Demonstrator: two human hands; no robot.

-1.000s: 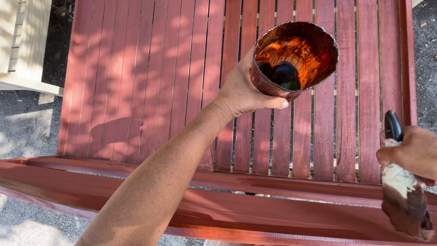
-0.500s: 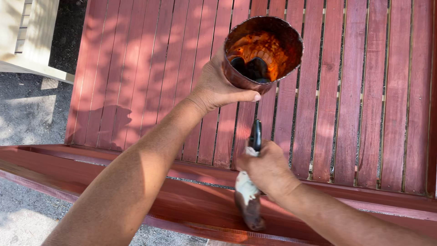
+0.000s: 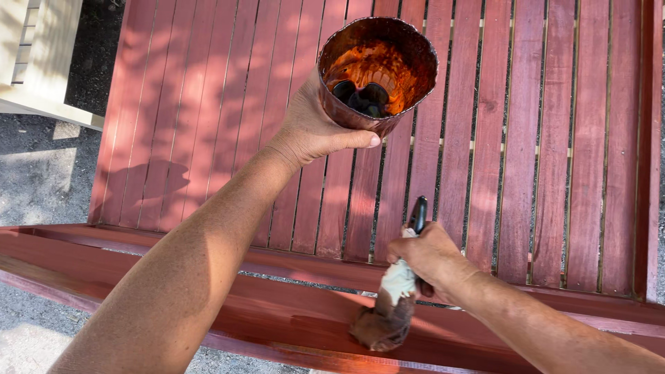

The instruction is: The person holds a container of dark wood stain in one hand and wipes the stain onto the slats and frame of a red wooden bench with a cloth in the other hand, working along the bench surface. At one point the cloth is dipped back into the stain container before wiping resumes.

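Left hand wraps a stained paint cup, orange-brown residue inside with a dark pool at the bottom. Right hand is closed around a black-handled paintbrush, bristles loaded reddish-brown, pressed on the near rail of the red slatted bench; handle points away, bristles toward the viewer
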